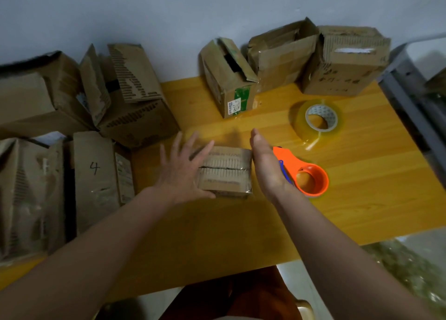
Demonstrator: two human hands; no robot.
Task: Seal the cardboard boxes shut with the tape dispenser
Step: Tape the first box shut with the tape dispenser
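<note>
A small cardboard box lies in the middle of the yellow wooden table, its two top flaps folded shut with a seam between them. My left hand lies flat with spread fingers against the box's left side and top edge. My right hand stands edge-on with straight fingers against the box's right side. Just right of that hand, an orange tape dispenser with a blue part lies on the table with no roll in it. A roll of clear tape lies flat farther back right.
Three cardboard boxes with loose flaps stand at the back along the wall. Several more boxes, one marked "4", crowd the left side. A grey metal frame borders the table's right edge.
</note>
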